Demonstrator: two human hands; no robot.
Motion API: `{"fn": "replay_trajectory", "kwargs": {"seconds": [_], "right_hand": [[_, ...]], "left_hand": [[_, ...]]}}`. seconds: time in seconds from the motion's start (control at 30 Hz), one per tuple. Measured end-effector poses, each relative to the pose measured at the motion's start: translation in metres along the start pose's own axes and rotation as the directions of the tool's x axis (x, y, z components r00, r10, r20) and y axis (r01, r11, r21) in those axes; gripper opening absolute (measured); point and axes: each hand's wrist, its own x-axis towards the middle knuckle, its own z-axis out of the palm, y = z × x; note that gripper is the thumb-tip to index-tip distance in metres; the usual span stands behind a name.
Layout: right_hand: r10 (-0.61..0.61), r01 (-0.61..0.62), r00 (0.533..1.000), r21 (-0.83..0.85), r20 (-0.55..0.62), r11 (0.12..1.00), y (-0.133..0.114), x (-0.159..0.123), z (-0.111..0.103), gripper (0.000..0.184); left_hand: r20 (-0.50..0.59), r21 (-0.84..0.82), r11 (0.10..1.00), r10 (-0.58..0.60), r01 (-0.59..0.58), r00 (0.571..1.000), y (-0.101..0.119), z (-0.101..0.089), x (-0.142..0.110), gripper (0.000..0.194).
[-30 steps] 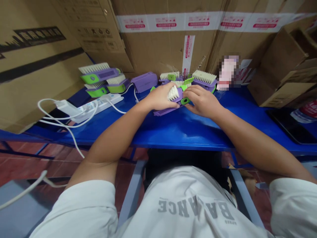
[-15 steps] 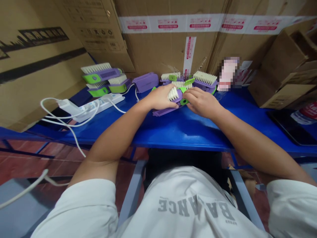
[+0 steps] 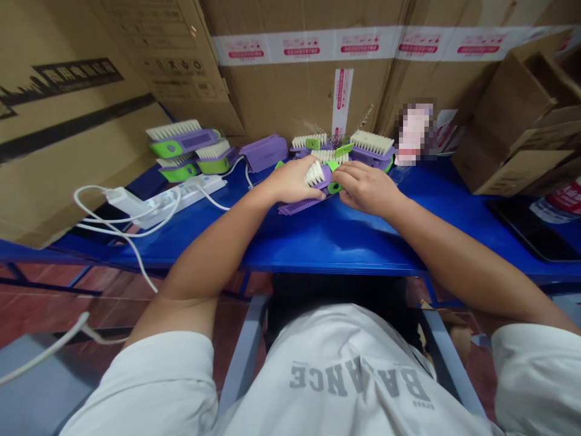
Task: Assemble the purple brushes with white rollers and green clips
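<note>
BENCH: blue metal workbench [image 3: 327,242] | STEP: two-handed work on one brush | ITEM: purple-and-green plastic bristle brush [image 3: 325,178], at bench's rear centre | LEFT: left hand [image 3: 290,180] curled closed around it | RIGHT: right hand [image 3: 367,189] closed on its green end

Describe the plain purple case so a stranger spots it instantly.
On the blue metal bench before the taped cartons, look beyond the person's left hand. The purple plastic case sits between two brush clusters, by a white cable; unlike them, it shows no bristles or green.
</note>
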Motion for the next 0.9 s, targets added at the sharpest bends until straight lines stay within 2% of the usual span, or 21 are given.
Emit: {"fn": "replay_trajectory", "kwargs": {"seconds": [0.13,0.57,0.77,0.9], "right_hand": [[-0.02,0.02,1.0,-0.016,-0.011,1.0,0.0,0.0,-0.001,0.038],[0.039,-0.039,0.998,0.005,-0.04,0.999,-0.001,-0.002,0.002,0.039],[-0.01,0.01,0.999,-0.002,-0.033,1.0,0.001,-0.002,0.0,0.034],[-0.015,0.013,1.0,0.088,0.017,0.996,0.002,-0.001,-0.003,0.027]], "left_hand": [[0.009,0.003,1.0,-0.014,0.014,1.0,0.005,-0.001,-0.002,0.075],[-0.03,0.006,1.0,0.002,-0.001,1.0,0.006,0.003,-0.001,0.078],[0.026,0.075,0.996,-0.051,0.049,0.998,0.014,-0.006,-0.007,0.079],[0.073,0.12,0.992,-0.037,0.028,0.997,0.012,-0.009,-0.007,0.085]]}}
